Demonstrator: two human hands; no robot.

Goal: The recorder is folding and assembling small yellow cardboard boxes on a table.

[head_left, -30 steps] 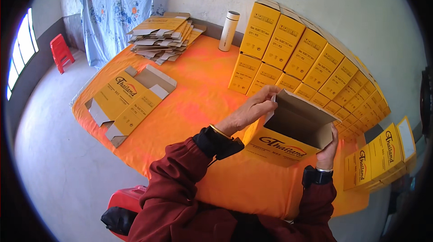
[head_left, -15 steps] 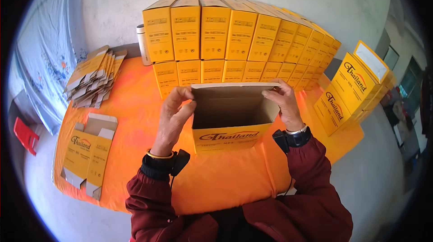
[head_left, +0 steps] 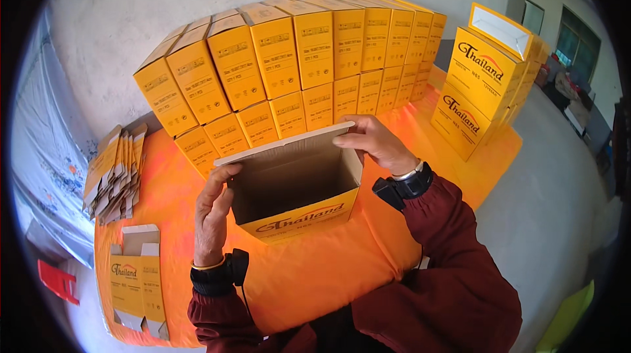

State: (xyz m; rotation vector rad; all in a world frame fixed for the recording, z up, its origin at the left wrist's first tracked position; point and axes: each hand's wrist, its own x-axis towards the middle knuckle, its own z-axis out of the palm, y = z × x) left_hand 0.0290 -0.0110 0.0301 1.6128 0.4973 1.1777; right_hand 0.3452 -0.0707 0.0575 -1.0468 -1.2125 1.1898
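An open-topped yellow cardboard box (head_left: pixel 309 220) stands in front of me, its grey-brown inside showing. Along its far edge a flap (head_left: pixel 282 144) is folded up. My left hand (head_left: pixel 213 211) has its fingers closed on the flap's left end, at the box's left corner. At the flap's right end, my right hand (head_left: pixel 378 146) pinches the cardboard between thumb and fingers. Left of the box, a flattened yellow carton (head_left: pixel 135 287) lies on the orange table cover (head_left: pixel 296 287).
Two rows of closed yellow boxes (head_left: pixel 276 37) stand stacked along the wall. More yellow boxes (head_left: pixel 470 90) are piled at the right, one with a raised flap. Several flattened cartons (head_left: pixel 115 172) lie heaped at the left. A red plastic object (head_left: pixel 58 281) sits beyond the table's left edge.
My view has turned and tilted, so the stacked boxes sit further left in it. Both hands stay at the flap's ends, and the box appears further left and slanted.
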